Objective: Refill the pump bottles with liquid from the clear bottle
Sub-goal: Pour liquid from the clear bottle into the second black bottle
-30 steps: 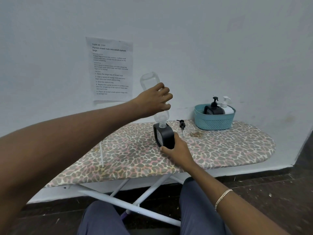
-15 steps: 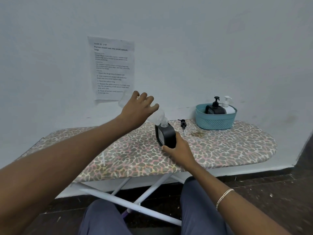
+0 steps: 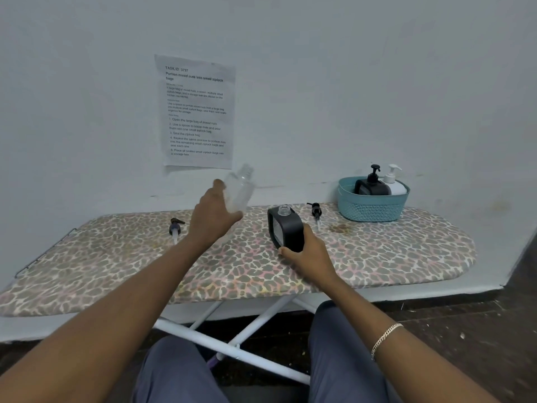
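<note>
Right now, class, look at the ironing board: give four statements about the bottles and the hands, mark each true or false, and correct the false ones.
1. The left hand holds the clear bottle neck up, apart from the square black bottle. True.
2. The square black bottle has its pump fitted. False: its neck is open; a pump lies beside it on the ironing board.
3. The teal basket holds a black pump bottle and a white pump bottle. True.
4. Nothing steadies the square black bottle. False: the right hand grips it.
</note>
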